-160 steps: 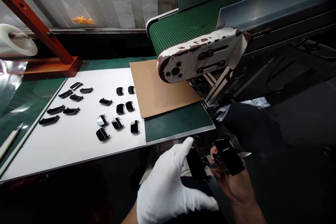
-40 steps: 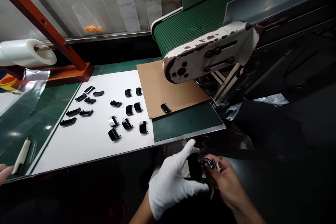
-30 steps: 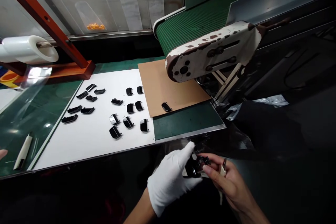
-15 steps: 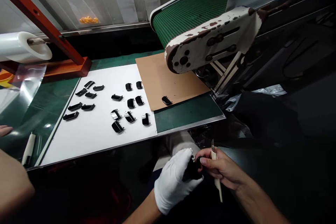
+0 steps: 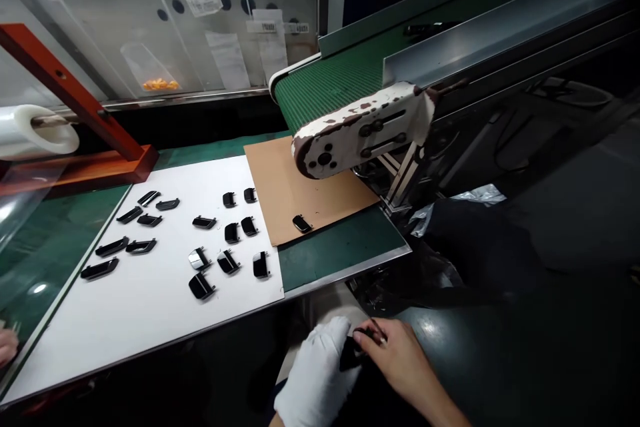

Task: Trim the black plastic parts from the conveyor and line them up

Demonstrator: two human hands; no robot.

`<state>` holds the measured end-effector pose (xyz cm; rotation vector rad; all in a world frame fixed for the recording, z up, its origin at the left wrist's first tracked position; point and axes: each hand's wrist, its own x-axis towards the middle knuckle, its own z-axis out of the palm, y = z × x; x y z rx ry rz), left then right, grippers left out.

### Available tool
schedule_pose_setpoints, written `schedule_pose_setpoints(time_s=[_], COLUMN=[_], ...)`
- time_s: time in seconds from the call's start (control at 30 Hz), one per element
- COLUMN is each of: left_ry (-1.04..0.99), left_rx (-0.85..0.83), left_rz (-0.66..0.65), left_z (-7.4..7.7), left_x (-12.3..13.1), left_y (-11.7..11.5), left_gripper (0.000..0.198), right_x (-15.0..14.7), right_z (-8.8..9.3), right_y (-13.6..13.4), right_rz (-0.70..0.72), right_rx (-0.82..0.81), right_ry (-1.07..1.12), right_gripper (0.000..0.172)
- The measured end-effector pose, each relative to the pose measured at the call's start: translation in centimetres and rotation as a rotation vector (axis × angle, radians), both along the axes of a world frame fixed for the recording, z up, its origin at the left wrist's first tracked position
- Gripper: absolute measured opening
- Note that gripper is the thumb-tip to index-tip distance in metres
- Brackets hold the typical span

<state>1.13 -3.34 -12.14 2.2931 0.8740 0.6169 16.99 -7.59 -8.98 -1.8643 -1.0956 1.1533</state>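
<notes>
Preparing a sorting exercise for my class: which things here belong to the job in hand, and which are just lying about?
Seems part of the job:
black part, between gloved left hand and bare right hand
slim tool in the right hand, mostly hidden
similar black pieces on white sheet and cardboard

Apparently just lying about:
roll of film on red stand
orange bits
silvery plastic

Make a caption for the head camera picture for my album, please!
Gloved left hand holds a dark piece, bare right hand against it, near black parts on a white sheet.
</notes>
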Motion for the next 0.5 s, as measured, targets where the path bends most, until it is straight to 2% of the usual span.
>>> schedule_pose_setpoints(time_s=[0.13,0.2,0.27,0.4,0.47,0.5], left_ry=[0.069,0.090,0.088,-0.041,-0.154,-0.208], left_rx=[0.010,0.009,0.006,-0.020,-0.042,-0.059], left_rz=[0.067,0.099,0.117,0.084,0.076,0.088], left_z=[-0.7,-0.9,-0.6,0.5,0.8,0.8], left_x=[1.4,1.5,1.1,-0.1,-0.5,-0.5], left_y=[-0.3,-0.3,-0.1,0.8,1.4,1.7], left_gripper=[0.050,0.054,0.058,0.075,0.081,0.081], right_x=[-1.7,-0.3,3.4,15.4,20.2,21.6], right_z=[0.2,0.7,1.5,3.1,3.5,3.6], right_y=[-1.2,-1.6,-1.5,-0.1,0.6,0.9], right_rz=[-0.056,-0.084,-0.158,-0.482,-0.536,-0.548], right_rx=[0.001,-0.010,-0.037,-0.168,-0.167,-0.150], right_ry=[-0.309,-0.392,-0.474,-0.763,-0.814,-0.825], right_gripper=[0.022,0.029,0.039,0.058,0.080,0.086])
